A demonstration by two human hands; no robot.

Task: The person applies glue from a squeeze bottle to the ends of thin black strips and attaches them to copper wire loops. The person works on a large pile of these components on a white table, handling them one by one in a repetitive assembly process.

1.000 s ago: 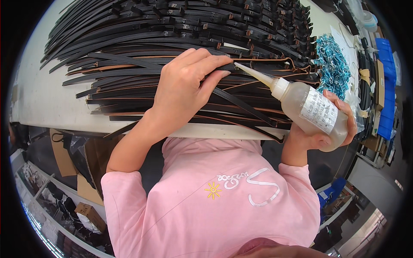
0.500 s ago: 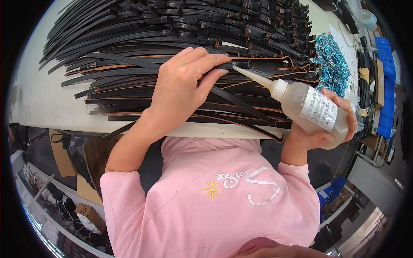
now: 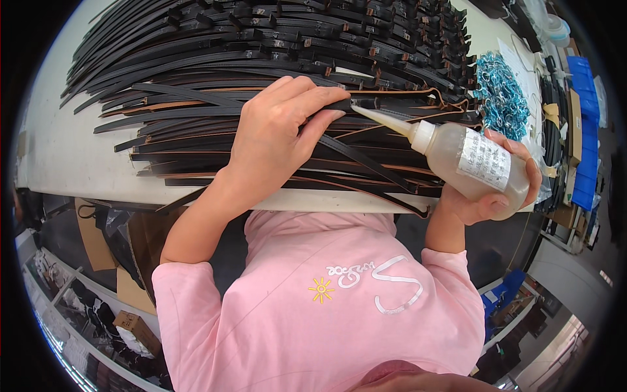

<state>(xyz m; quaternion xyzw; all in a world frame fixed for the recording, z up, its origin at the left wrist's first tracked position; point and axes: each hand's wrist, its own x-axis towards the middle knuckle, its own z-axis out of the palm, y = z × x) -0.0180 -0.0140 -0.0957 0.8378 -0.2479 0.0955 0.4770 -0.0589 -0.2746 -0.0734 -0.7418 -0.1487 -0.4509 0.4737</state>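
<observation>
My left hand (image 3: 277, 127) pinches a black strap (image 3: 337, 104) between thumb and fingers above the heap of dark straps. In my right hand (image 3: 516, 173) is a translucent squeeze bottle (image 3: 450, 153) with a white collar and a white label, tilted so its long nozzle (image 3: 382, 120) points left. The nozzle's tip is at the strap, just past my left fingertips; whether anything flows from it is too small to tell. Below the pinch, a loose black strap (image 3: 369, 160) slants down to the right.
Black straps with brown edges (image 3: 261, 49) lie in dense rows across the white table (image 3: 78, 153). Right of them sits a pile of blue-and-silver chain (image 3: 501, 91). Blue bins (image 3: 584, 124) stand at the far right. Cardboard boxes (image 3: 137, 271) are below the table at left.
The bottle has shifted very slightly left, and its nozzle tip has moved a little left and up along the strap. My left hand keeps nearly the same place and grip.
</observation>
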